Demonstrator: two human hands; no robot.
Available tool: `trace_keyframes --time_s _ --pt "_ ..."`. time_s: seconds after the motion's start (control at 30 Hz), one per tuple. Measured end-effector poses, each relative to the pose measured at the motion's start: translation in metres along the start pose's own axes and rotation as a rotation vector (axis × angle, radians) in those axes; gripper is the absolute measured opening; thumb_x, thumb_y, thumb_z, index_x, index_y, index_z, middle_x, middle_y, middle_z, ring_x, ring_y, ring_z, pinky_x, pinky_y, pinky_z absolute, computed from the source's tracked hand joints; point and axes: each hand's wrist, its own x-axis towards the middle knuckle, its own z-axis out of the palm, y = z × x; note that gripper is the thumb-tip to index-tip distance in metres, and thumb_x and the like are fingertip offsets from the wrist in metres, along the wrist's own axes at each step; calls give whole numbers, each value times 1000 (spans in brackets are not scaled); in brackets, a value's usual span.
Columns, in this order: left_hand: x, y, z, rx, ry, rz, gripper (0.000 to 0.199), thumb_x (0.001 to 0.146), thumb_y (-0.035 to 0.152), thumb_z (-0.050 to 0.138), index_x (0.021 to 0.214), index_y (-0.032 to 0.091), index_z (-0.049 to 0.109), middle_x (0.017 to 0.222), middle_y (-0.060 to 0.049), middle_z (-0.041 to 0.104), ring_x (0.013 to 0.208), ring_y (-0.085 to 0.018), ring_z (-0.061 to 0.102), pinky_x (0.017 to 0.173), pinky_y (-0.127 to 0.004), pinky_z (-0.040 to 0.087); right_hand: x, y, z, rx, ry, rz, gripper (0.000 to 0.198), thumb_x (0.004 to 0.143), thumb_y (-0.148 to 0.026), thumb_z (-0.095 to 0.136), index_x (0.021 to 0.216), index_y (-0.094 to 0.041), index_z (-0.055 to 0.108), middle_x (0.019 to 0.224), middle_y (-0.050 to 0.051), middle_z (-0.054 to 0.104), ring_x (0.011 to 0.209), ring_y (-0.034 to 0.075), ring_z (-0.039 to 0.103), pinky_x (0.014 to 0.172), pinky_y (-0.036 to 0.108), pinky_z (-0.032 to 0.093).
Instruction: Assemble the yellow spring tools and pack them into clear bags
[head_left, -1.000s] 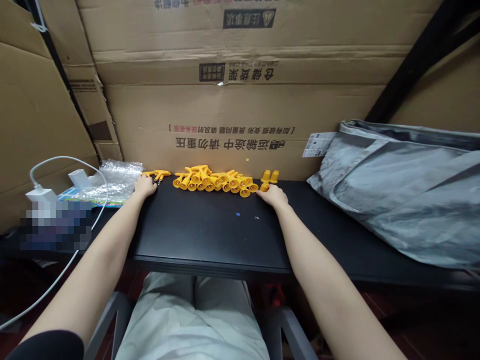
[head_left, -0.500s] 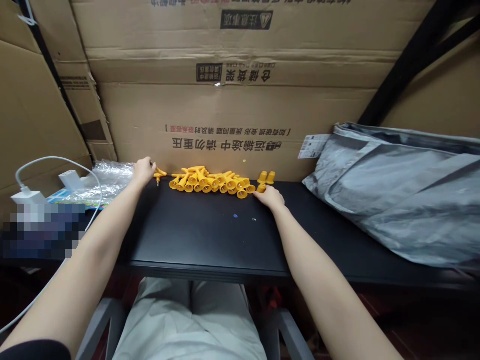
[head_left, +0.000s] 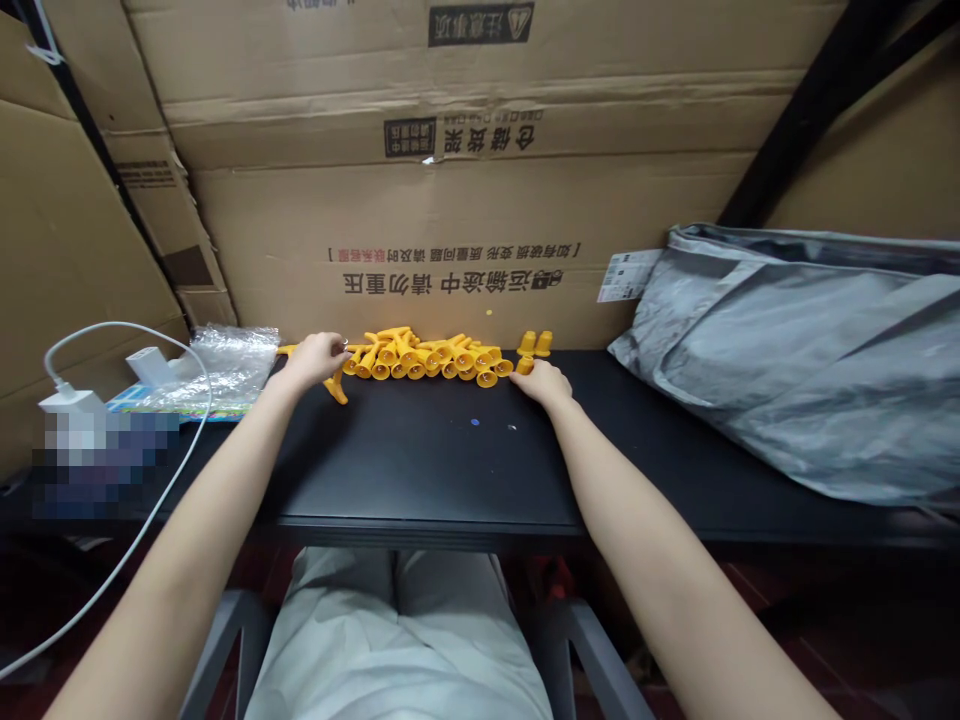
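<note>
One orange-yellow forked handle (head_left: pixel 337 388) is gripped by the left hand (head_left: pixel 315 361), its fingers closed over the upper part; the smooth, rounded end slants out below them, above the black tabletop (head_left: pixel 420 460), and the rest is hidden. The right hand (head_left: pixel 545 384) curls its fingers around a small yellow cup (head_left: pixel 525 366), plain and tapered, near the back of the tabletop; two flanged yellow cups (head_left: pixel 536 343) stand upright just behind it. Between the hands lies a heap of yellow funnel-mouthed pieces (head_left: pixel 424 357), their round mouths facing forward with small pale glints inside, against the cardboard panel (head_left: pixel 450 210).
</note>
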Motion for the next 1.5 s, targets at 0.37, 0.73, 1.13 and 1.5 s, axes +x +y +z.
trace_keyframes --time_s 0.37,0.73,1.13,1.5 --pt "-34 30 61 4 -213 205 24 82 22 50 100 21 66 101 -7 67 94 -20 62 82 -29 46 -3 -1 -2 5 -5 -11 45 80 -42 57 116 -15 62 119 17 64 113 32 59 90 39 47" --pt "-31 6 48 115 -121 127 32 84 29 49 111 19 64 111 -10 60 107 -23 56 93 -31 44 2 1 1 5 16 -30 43 77 -45 59 112 -19 62 115 14 65 109 30 60 88 39 48" --pt "-32 1 47 199 -241 -157 45 84 39 50 125 23 58 120 -15 56 102 -27 62 89 -36 46 -3 -4 1 176 230 -81 37 89 -36 43 119 -14 49 126 19 53 114 31 53 93 44 42" --pt "-37 8 35 231 -283 -266 47 81 50 53 120 25 61 129 -18 52 104 -31 62 86 -39 48 -16 -24 -8 262 454 -388 33 83 -21 47 116 -17 51 119 13 56 112 28 50 94 40 38"
